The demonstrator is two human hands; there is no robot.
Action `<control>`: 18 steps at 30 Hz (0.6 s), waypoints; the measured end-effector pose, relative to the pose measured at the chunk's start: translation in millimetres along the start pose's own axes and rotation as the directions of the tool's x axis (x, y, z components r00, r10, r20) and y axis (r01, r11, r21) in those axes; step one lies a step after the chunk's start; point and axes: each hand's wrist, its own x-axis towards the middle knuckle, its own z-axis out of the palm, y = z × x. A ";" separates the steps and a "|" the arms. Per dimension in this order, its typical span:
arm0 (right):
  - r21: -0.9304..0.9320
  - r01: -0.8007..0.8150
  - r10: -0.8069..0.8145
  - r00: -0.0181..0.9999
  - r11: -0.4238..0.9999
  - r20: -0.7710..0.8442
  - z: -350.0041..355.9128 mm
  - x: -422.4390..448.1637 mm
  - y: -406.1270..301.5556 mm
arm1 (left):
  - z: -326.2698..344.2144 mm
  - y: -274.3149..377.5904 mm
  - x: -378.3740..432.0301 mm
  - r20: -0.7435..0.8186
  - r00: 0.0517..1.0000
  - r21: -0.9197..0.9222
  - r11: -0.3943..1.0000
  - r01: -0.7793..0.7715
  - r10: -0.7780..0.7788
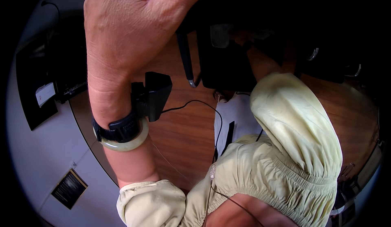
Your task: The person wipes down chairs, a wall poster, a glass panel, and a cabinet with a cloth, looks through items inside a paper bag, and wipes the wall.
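Note:
My left hand (125, 25) is raised close to the camera, its back facing me and the thumb stretched to the right. Its fingertips lie beyond the top edge, so anything in them is hidden. A black strap (122, 130) with a small black camera-like device (157, 97) and a pale bangle (128, 144) circle that wrist. Deep shadow covers my right hand (243, 37), which reaches forward over a black surface (226, 68). Beside it is a dim, greyish, translucent-looking item (220, 36); whether the hand touches it is unclear.
A black leg with a metal tip (191, 81) stands on the wooden floor (180, 132). A thin black cable (195, 101) runs from the wrist device towards my body. On the left, a dark panel (33, 89) and a framed sign with writing (69, 188) are on the pale wall (39, 153).

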 end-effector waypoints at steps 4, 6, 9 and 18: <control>0.021 -0.222 0.219 0.933 0.975 -0.285 62.7 -6.3 50.1 | 18.1 -7.7 10.5 -0.012 0.998 -0.065 0.996 -0.062 0.061; 0.037 -0.091 0.096 0.983 0.995 -0.159 96.9 -59.5 10.9 | -11.0 0.4 -0.7 -0.025 1.000 0.043 0.999 -0.018 0.019; -0.048 0.037 -0.035 0.999 0.998 0.034 131.8 -131.2 45.7 | -11.6 -9.6 2.8 -0.030 0.999 0.060 0.998 -0.019 0.021; -0.194 0.252 -0.203 0.950 0.948 0.239 206.5 -219.4 148.0 | -8.0 -46.6 -2.5 -0.030 0.999 0.055 0.998 -0.030 0.032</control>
